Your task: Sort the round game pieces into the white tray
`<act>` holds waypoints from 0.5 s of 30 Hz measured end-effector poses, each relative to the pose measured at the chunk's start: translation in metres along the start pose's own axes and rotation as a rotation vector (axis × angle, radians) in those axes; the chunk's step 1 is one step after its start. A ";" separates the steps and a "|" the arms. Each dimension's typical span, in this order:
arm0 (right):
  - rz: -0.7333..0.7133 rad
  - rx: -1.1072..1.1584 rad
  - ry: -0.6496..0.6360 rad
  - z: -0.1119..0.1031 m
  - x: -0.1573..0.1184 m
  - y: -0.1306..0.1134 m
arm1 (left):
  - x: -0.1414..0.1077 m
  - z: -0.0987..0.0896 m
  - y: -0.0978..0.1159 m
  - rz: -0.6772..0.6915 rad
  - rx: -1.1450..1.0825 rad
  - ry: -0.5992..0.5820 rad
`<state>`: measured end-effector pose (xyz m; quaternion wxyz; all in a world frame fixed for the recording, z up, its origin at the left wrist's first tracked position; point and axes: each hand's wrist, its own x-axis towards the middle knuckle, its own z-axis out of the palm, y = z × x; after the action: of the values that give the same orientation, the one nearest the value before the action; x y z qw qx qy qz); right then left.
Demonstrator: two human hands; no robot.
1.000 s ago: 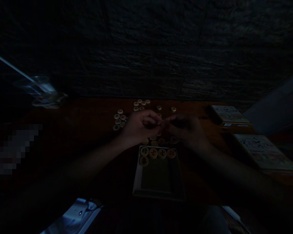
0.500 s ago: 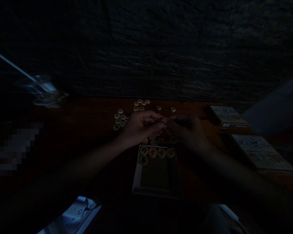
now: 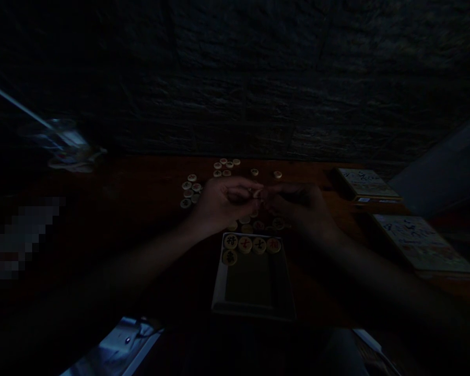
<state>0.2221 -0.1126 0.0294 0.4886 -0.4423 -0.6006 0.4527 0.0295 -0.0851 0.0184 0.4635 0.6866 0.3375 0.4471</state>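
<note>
In the dim light my two hands meet above the table, fingertips almost together. A pale round xiangqi piece (image 3: 257,194) shows between them, partly covered by fingers. My left hand (image 3: 223,203) pinches it from the left, while my right hand (image 3: 301,203) closes on its right side. Just below lies an open shallow box (image 3: 218,290), with a row of xiangqi pieces along its far edge and a black-marked piece (image 3: 230,257) under the row's left end. Loose pieces (image 3: 246,228) lie between the box and my hands, partly hidden.
More pieces (image 3: 186,186) are scattered beyond my left hand, with a red-marked one (image 3: 278,175) farther right. Two flat printed boxes (image 3: 423,240) rest at right. At left stands a clear cup (image 3: 72,143) with a straw. A dark stone wall (image 3: 235,104) borders the table's far edge.
My fingers have shifted slightly around the held piece, and more of its pale edge now shows. The pieces in the box have stayed put. The view has moved a little.
</note>
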 end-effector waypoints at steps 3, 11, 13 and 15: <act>0.021 -0.020 0.022 0.001 -0.001 0.001 | -0.001 0.001 -0.002 0.065 0.031 -0.005; -0.043 -0.061 0.044 -0.001 0.002 0.006 | 0.001 0.004 0.002 -0.002 -0.133 0.002; -0.041 -0.070 0.030 -0.002 0.003 0.006 | 0.002 0.003 0.004 -0.075 -0.206 0.018; -0.036 -0.055 0.015 -0.003 0.003 0.005 | 0.002 0.002 0.005 -0.119 -0.251 0.038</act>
<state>0.2250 -0.1080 0.0256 0.4888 -0.4482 -0.6168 0.4240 0.0328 -0.0862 0.0236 0.5648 0.5933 0.3279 0.4705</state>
